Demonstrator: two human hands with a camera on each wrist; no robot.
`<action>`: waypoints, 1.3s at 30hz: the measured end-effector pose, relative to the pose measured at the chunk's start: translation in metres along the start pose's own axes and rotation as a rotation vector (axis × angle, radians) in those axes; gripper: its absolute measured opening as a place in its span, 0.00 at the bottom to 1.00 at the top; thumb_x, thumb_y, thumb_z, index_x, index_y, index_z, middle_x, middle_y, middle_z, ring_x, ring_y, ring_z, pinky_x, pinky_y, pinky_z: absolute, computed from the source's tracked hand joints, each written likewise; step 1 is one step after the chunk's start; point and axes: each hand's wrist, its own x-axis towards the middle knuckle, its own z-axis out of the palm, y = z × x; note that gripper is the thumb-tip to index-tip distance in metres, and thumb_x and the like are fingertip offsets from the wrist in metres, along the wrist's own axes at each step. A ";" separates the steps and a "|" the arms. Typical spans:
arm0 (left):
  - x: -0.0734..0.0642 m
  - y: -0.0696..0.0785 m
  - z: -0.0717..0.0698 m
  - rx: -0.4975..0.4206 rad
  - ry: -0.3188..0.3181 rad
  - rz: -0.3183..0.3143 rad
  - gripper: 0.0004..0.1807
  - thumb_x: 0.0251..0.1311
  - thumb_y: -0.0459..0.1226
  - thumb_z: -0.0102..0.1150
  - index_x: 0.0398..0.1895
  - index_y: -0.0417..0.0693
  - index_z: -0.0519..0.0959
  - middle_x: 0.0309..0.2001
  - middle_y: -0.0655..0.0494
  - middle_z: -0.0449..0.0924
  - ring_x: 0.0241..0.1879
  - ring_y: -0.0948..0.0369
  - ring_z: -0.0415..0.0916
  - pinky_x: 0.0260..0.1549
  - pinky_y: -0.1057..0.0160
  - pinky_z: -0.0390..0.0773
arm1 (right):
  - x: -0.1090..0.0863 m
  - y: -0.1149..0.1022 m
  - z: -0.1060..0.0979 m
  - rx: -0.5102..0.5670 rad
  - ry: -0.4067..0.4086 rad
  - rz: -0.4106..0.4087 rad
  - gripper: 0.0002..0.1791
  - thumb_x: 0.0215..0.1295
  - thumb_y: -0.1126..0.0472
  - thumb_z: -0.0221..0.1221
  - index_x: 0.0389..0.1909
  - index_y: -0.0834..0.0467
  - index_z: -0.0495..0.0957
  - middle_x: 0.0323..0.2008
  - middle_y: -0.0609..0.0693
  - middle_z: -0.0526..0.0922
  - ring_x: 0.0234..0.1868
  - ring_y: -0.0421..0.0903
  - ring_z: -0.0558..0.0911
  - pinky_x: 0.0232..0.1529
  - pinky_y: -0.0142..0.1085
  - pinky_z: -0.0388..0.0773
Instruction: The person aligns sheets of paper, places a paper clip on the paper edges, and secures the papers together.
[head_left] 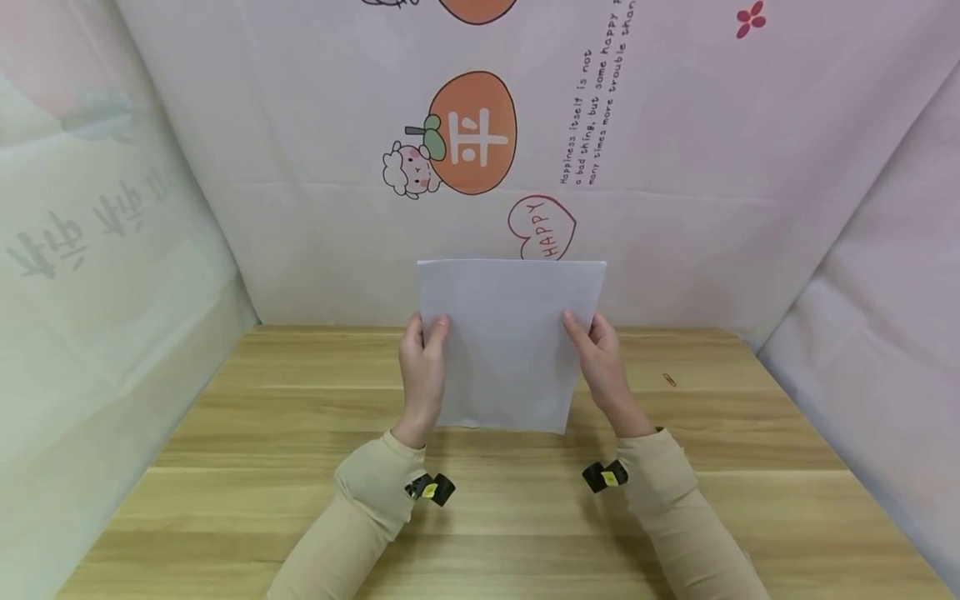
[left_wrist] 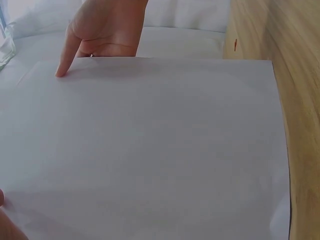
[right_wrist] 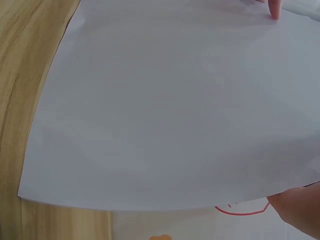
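Note:
Both hands hold up white paper (head_left: 510, 350), blank on the side that shows; whether it is one sheet or several I cannot tell. My left hand (head_left: 424, 367) pinches its left edge, the thumb lying on the near face. At the right edge my right hand (head_left: 602, 362) grips it the same way, its other fingers mostly hidden behind. The paper stands tilted above the table, its lower edge near the tabletop. In the left wrist view the right hand (left_wrist: 107, 30) shows at the far edge. A fingertip of the left hand (right_wrist: 274, 9) appears at the top of the right wrist view.
A paper clip (head_left: 669, 380) lies on the wooden table (head_left: 300, 467), right of the right hand. Behind the table hangs a printed white cloth (head_left: 712, 167) with an orange fruit drawing and a heart. More white cloth (head_left: 97, 333) closes off the left side, and the right likewise.

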 end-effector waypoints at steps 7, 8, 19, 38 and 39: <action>0.005 0.007 0.001 -0.010 -0.004 0.010 0.14 0.67 0.39 0.50 0.46 0.37 0.75 0.42 0.47 0.78 0.39 0.61 0.71 0.40 0.64 0.69 | 0.001 -0.008 0.000 -0.013 0.010 0.002 0.28 0.72 0.47 0.47 0.62 0.63 0.65 0.47 0.44 0.76 0.47 0.39 0.77 0.47 0.31 0.73; 0.005 0.008 0.001 -0.012 -0.002 0.016 0.13 0.67 0.39 0.50 0.45 0.37 0.75 0.41 0.48 0.78 0.38 0.61 0.71 0.39 0.64 0.69 | 0.002 -0.009 0.000 -0.010 0.016 0.002 0.28 0.72 0.47 0.47 0.62 0.63 0.65 0.46 0.44 0.76 0.47 0.39 0.77 0.47 0.31 0.72; 0.009 0.014 0.005 0.009 0.033 0.056 0.12 0.67 0.38 0.50 0.41 0.35 0.76 0.33 0.48 0.75 0.33 0.61 0.67 0.34 0.66 0.66 | 0.002 -0.014 0.001 0.021 0.032 -0.023 0.24 0.72 0.48 0.47 0.58 0.61 0.69 0.43 0.43 0.78 0.44 0.40 0.78 0.44 0.32 0.74; 0.011 0.021 0.004 -0.039 0.022 0.076 0.14 0.66 0.38 0.52 0.35 0.32 0.74 0.28 0.53 0.70 0.30 0.62 0.65 0.31 0.68 0.64 | 0.003 -0.017 -0.001 0.042 0.026 -0.031 0.23 0.71 0.47 0.49 0.57 0.59 0.69 0.45 0.43 0.76 0.46 0.41 0.76 0.46 0.33 0.71; 0.011 0.022 0.004 -0.043 0.020 0.080 0.13 0.66 0.38 0.52 0.36 0.33 0.74 0.30 0.52 0.72 0.31 0.62 0.66 0.32 0.68 0.65 | 0.004 -0.017 -0.001 0.043 0.028 -0.033 0.23 0.71 0.47 0.48 0.57 0.59 0.69 0.45 0.43 0.76 0.46 0.41 0.76 0.46 0.33 0.71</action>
